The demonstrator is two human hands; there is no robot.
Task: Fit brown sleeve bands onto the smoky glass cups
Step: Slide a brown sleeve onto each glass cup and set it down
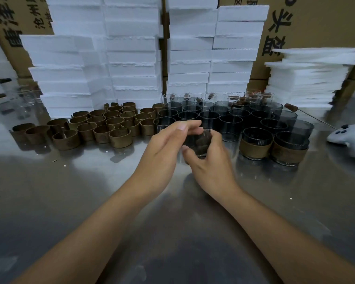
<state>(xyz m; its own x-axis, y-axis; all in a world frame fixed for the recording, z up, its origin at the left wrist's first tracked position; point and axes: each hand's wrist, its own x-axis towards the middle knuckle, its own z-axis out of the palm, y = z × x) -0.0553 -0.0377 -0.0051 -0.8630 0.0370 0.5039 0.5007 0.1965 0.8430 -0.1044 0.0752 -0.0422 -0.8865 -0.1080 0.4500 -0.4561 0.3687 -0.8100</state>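
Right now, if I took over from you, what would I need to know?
Left hand and right hand both hold one cup; I can't tell if a band is on it yet.
Loose bands stand on the left, bare cups in the middle.
Done: two banded cups on the right.
Left: all the bare cups.

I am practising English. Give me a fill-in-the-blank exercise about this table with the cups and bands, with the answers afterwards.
1. The left hand and right hand hold ____ smoky glass cup.
2. The loose brown sleeve bands stand to the ____ of the bare cups.
3. ____ banded cups stand near the white controller.
Answers: one; left; two.
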